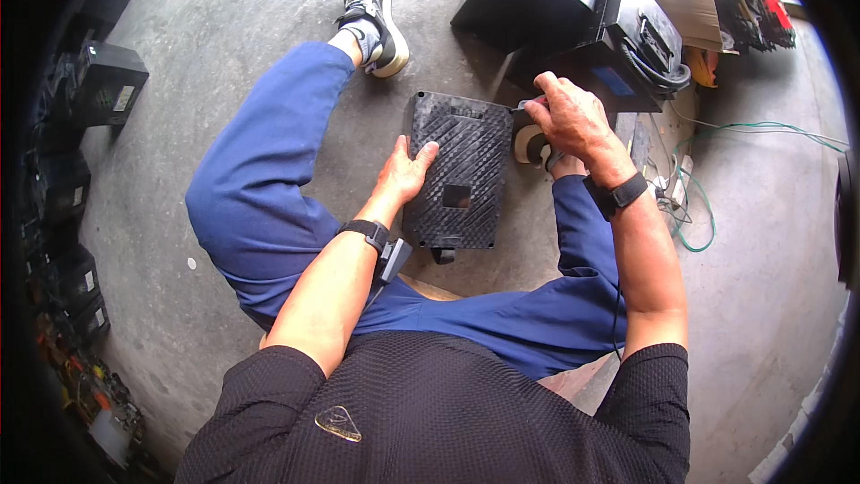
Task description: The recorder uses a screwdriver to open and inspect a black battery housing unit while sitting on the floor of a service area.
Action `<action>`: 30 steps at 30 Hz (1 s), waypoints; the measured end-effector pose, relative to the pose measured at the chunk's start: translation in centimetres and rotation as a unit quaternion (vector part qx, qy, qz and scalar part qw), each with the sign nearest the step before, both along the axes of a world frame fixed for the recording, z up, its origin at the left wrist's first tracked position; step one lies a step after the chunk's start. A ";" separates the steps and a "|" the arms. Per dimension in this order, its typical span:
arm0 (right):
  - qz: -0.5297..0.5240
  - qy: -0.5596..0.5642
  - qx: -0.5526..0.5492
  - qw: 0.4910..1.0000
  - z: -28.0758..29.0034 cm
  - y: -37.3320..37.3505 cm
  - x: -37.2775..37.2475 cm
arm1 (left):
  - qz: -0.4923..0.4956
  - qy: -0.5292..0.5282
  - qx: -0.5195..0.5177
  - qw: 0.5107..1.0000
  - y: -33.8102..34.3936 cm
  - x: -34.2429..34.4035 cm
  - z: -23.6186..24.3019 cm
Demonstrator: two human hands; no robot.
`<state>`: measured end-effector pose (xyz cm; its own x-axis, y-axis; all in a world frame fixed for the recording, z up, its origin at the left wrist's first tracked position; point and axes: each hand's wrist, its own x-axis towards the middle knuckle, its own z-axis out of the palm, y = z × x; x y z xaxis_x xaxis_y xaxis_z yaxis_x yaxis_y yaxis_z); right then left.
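Observation:
Between my legs stands a black rectangular battery case [460,148] with a ribbed, checkered lid, screw holes at its corners and a small dark square label low on the lid. A black tab sticks out at its near end. My left hand [405,172] grips the case's left side, thumb lying on the lid, the other fingers partly hidden beside it. At the far right corner, my right hand [567,116] is closed on a thin tool [520,108], probably a screwdriver. Its greyish shaft meets the corner; the handle, with a hint of red, is mostly hidden by my fingers.
Black metal boxes [618,45] with handles and a coiled cable stand beyond my right hand. Flattened cardboard [688,18] lies behind them. Green and white wires [712,206] trail over the floor at right. Several black battery boxes [109,81] line the left side.

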<state>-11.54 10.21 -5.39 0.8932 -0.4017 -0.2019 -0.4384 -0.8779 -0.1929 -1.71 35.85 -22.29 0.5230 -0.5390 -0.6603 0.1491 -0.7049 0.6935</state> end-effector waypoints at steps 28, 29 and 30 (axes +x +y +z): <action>-0.050 0.028 0.015 0.998 0.2 -0.1 -0.1 | 0.004 -0.003 -0.009 1.000 0.0 -0.1 0.0; -0.051 0.029 0.016 0.998 -0.1 -0.3 -0.2 | 0.003 -0.003 -0.008 1.000 0.0 -0.1 0.0; 0.009 -0.037 0.031 0.999 -0.5 -0.6 -0.4 | 0.002 -0.003 -0.009 1.000 0.0 -0.1 -0.1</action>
